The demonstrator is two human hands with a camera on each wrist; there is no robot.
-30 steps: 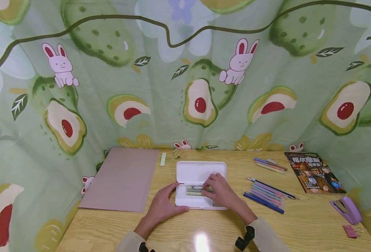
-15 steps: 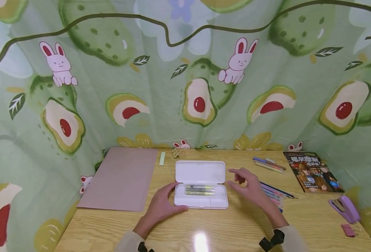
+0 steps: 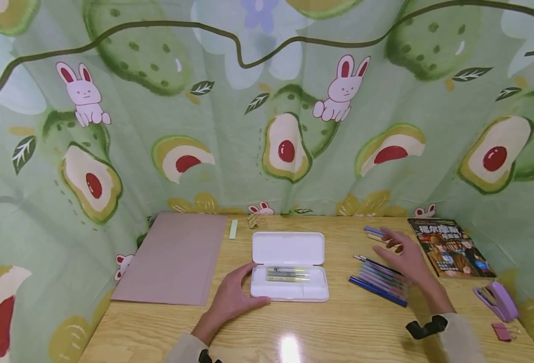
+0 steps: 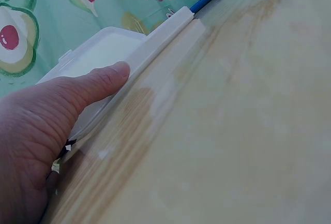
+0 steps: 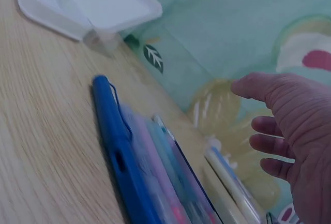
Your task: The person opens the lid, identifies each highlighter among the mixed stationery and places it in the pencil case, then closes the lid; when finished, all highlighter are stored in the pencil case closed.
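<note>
Two yellow pens (image 3: 287, 275) in the case (image 3: 289, 291) show only overhead.

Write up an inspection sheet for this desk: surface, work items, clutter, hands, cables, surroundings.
Surface: wooden desk, glossy, with a light glare near the front edge.
Work items: white pencil case lies open, a few pens inside its tray; row of coloured pens to its right; a few more pens further back.
Clutter: brown folder on the left, comic book, purple stapler, small pink item, binder clip, green strip.
Hands: left hand rests against the case's left end; right hand open above the loose pens, holding nothing.
Cables: nothing seen.
Surroundings: green curtain printed with avocados and rabbits encloses the desk.
</note>
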